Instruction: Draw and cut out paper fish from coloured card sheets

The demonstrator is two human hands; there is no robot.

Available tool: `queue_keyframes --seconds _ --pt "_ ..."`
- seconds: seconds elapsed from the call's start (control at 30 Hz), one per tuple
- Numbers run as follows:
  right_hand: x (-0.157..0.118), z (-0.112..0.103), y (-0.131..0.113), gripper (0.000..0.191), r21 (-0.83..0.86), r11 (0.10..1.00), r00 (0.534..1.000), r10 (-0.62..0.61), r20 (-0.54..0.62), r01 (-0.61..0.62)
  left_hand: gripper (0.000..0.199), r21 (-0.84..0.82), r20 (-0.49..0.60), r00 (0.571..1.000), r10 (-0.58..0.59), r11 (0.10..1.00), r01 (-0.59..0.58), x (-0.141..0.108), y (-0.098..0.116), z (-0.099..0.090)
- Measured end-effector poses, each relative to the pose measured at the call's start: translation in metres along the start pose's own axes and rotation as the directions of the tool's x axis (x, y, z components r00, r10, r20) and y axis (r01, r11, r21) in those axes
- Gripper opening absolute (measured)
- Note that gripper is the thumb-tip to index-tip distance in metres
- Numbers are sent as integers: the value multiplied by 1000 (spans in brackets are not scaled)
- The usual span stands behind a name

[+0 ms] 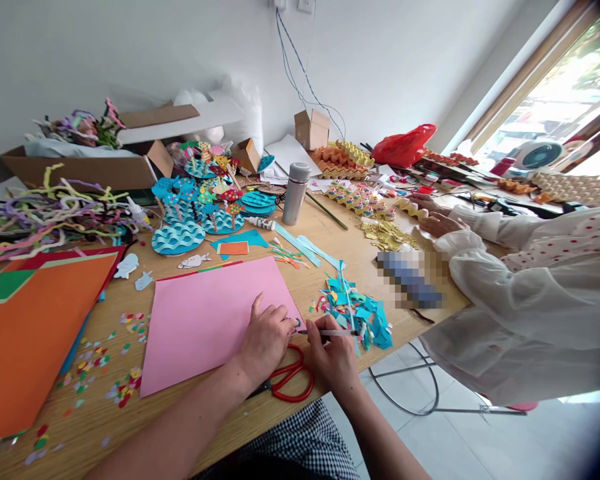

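Note:
My left hand rests on a pink sheet of paper, fingers bent and pressed together near its right edge. Under those fingertips is a small pale piece with a dark outline, mostly covered; its kind does not show. In my right hand is a slim pen, held in a pinch with its tip against the small piece. Red-handled scissors lie at the table edge between my wrists, blades partly hidden by my left forearm. Blue paper scraps are heaped just beyond my right hand.
Orange paper sheets and confetti-like bits lie left. Behind stand blue wavy paper crafts, a grey flask and a box of pipe cleaners. At right, a co-worker's hands touch yellow egg-carton strips.

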State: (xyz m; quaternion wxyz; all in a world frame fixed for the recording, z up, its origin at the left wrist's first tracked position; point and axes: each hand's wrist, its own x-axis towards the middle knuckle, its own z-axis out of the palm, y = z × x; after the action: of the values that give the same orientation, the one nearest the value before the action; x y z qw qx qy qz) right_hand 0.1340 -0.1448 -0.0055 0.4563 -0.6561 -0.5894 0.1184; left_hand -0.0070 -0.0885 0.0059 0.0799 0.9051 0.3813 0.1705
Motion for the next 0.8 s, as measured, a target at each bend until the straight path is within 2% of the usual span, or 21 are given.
queue_keyframes --seconds 0.2,0.37,0.47,0.6,0.8 --pt "2 -3 -2 28 91 996 998 6 -67 0 28 -54 73 995 68 996 -64 2 -8 -10" --pt "3 -4 0 23 183 983 997 34 -67 -21 28 -174 132 988 85 983 -62 4 -16 -20" --pt "4 -4 -1 22 233 970 998 58 18 -61 24 -237 131 988 78 971 -45 5 -19 -23" --pt "3 -3 -7 21 294 950 985 59 162 -105 28 -325 148 987 58 946 -7 7 -24 -23" --pt "-1 7 -8 24 244 967 979 23 201 -73 23 -410 156 985 67 912 3 8 -29 -25"
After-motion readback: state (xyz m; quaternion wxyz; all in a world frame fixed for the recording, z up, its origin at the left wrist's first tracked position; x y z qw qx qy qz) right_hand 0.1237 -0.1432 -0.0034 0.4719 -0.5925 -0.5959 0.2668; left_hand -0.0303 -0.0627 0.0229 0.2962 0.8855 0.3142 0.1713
